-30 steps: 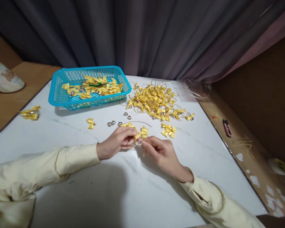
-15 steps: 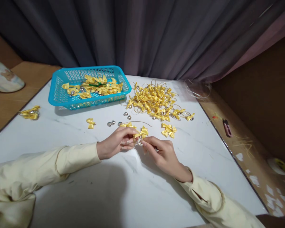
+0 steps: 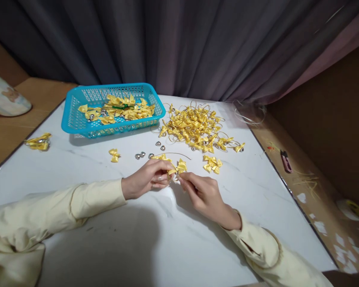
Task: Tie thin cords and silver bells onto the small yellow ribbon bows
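Note:
Between my fingertips, over the middle of the table, is a yellow ribbon bow (image 3: 181, 166). My left hand (image 3: 149, 177) is closed on the bow's left side. The thumb and forefinger of my right hand (image 3: 202, 192) pinch at its lower right, where something small and shiny shows partly; the fingertips hide most of it. Just behind my left hand lies another yellow bow (image 3: 162, 157) with a thin gold cord (image 3: 179, 153) curving to the right. Several silver heart-shaped bells (image 3: 140, 155) sit on the table beyond my left hand.
A blue plastic basket (image 3: 113, 129) with yellow bows and silver pieces stands at the back left. Right of it is a heap of corded bows (image 3: 194, 125). A loose bow (image 3: 114, 155) and a small bow cluster (image 3: 212, 164) lie nearer. Pink-handled snips (image 3: 285, 161) rest beyond the right edge.
Both hands stay at nearly the same spot. My right fingertips have shifted very slightly at the bow; the other things have not moved.

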The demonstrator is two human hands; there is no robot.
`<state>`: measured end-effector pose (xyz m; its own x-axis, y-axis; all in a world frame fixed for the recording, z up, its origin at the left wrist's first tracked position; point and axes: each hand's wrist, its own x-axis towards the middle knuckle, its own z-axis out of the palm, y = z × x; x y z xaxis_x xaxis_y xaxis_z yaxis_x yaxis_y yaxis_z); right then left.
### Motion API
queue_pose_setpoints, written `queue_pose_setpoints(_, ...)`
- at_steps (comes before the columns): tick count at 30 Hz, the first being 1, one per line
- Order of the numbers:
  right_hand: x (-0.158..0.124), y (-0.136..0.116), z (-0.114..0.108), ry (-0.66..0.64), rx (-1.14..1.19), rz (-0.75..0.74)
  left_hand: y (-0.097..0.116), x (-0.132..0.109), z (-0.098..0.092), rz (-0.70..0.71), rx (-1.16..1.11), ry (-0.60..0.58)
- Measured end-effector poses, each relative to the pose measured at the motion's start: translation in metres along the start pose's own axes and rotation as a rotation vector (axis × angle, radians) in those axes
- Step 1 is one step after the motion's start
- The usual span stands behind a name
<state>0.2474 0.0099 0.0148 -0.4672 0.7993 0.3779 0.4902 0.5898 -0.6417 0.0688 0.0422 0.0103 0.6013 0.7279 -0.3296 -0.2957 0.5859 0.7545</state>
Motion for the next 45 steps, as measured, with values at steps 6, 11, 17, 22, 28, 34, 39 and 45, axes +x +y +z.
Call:
queue_pose_setpoints(6,0.001,-0.001,-0.001,0.011,0.021,0.016,0.000,0.000,0.000,0.038,0.016,-0.009)
queue_pose_setpoints(11,0.001,-0.001,-0.001,-0.001,0.007,0.025,-0.001,0.001,-0.001,0.025,0.006,-0.007)
queue_pose_setpoints(17,-0.001,0.005,0.001,0.003,-0.091,-0.087,-0.001,0.000,0.000,-0.006,-0.028,-0.003)
queue_pose_setpoints(22,-0.004,0.013,0.001,-0.009,-0.192,-0.210,0.001,0.001,0.000,-0.057,-0.076,0.006)
queue_pose_setpoints(28,-0.005,0.016,0.001,-0.043,-0.277,-0.281,0.000,0.003,0.000,-0.079,-0.096,-0.009)
queue_pose_setpoints(34,-0.005,0.014,0.003,-0.010,-0.283,-0.260,0.000,0.003,-0.001,-0.086,-0.094,-0.028)
queue_pose_setpoints(39,-0.006,0.013,0.005,0.025,-0.240,-0.197,-0.001,0.003,-0.003,-0.066,-0.053,-0.016)
queue_pose_setpoints(45,-0.004,0.003,0.008,0.042,-0.158,-0.062,-0.002,0.001,-0.004,-0.026,-0.011,-0.029)
